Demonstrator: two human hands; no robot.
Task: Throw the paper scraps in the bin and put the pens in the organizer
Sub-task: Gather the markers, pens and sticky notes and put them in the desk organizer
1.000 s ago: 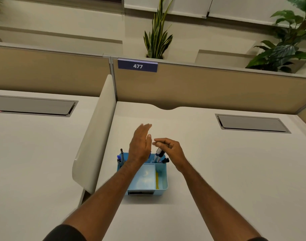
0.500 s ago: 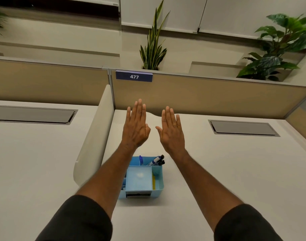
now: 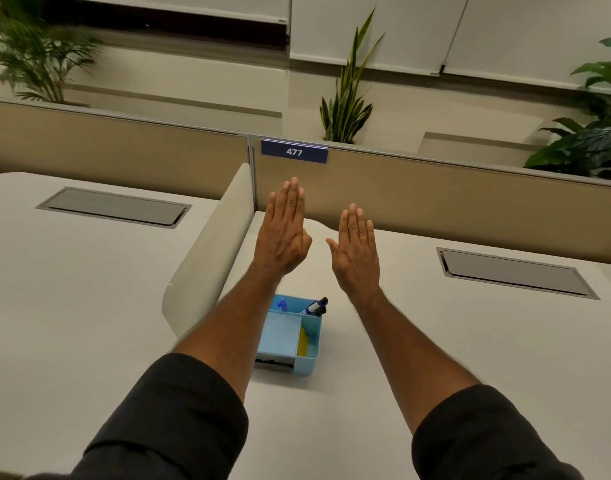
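Hands raised flat above the bench point(image 3: 470, 341), backs to the camera; left hand point(image 3: 284, 233) and right hand point(image 3: 356, 249) side by side, apart, fingers point(image 3: 292, 197) straight, pressed together and holding nothing; organizer point(image 3: 309, 344), light blue, standing on the bench below and between the forearms; pens point(image 3: 314, 306) upright in its far compartments, dark caps above the rim; yellow item in a narrow side compartment, kind not discernible; no paper scraps and no bin visible. Pens judged light, stiff and smooth, best pinched at mid-barrel; organizer judged light plastic, liable to slide if nudged, best gripped by opposite walls; task judged near complete or complete.
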